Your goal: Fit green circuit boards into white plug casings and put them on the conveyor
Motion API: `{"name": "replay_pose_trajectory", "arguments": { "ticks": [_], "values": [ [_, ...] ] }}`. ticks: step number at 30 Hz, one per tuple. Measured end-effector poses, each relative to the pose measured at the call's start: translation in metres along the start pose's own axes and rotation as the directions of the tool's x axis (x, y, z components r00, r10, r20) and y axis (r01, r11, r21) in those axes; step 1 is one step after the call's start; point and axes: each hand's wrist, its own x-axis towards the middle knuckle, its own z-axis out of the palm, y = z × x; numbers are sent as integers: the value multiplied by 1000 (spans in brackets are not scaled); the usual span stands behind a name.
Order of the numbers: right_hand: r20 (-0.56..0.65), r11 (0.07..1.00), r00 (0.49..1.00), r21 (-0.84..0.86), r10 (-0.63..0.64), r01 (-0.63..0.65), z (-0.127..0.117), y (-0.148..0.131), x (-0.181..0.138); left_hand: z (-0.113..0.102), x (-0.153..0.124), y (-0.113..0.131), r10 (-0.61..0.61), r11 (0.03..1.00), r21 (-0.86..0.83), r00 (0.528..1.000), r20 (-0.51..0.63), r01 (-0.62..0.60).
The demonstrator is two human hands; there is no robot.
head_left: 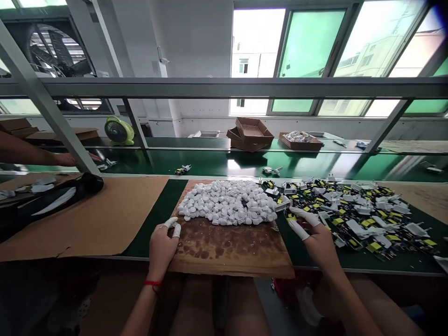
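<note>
My left hand [161, 246] rests on the near left corner of a stained cardboard sheet [231, 247], fingers curled loosely, white cots on the fingertips, nothing in it. A heap of small white plastic caps [227, 202] lies on the far half of that sheet. My right hand [315, 235], also with white finger cots, reaches into the near edge of a spread of circuit boards with yellow parts and white plug pieces [364, 210]; the fingers are apart and touch the parts without clasping one.
A green conveyor belt [217, 163] runs behind the bench with a few loose parts on it. Another person's hand [70, 159] rests on the belt at left. Brown paper [105, 214], a black bag [52, 200], a small green fan [119, 130] and cardboard trays [252, 133] lie around.
</note>
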Motion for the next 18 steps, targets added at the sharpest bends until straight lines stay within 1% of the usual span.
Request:
{"name": "replay_pose_trajectory", "arguments": {
  "ticks": [3, 7, 9, 10, 12, 14, 16, 18],
  "values": [
    [-6, 977, 997, 200, 80, -77, 9, -5, -5, -1, 0, -1, -16, 1000, -8, 1000, 15, 16],
    [-9, 852, 978, 493, 208, -177, 21, -18, -10, -4, 2, -1, -59, 997, -56, 998, 10, 59],
    [3, 800, 976, 572, 216, -179, 27, -24, -11, -8, 4, 7, -77, 989, -125, 997, -20, 74],
    [20, 789, 980, 590, 196, -170, 30, -27, -11, -10, 5, 14, -74, 982, -180, 997, -37, 66],
    [60, 793, 990, 593, 125, -136, 37, -33, -7, -15, 9, 37, 14, 953, -302, 999, -42, -26],
    [86, 810, 995, 579, 53, -93, 46, -39, 1, -20, 15, 67, 111, 919, -385, 993, 33, -90],
    [98, 814, 995, 578, 6, -62, 59, -48, 15, -19, 26, 99, 228, 882, -447, 965, 128, -149],
    [113, 787, 994, 614, -15, -58, 73, -59, 33, -12, 43, 127, 350, 850, -480, 913, 209, -216]
  ]
}}
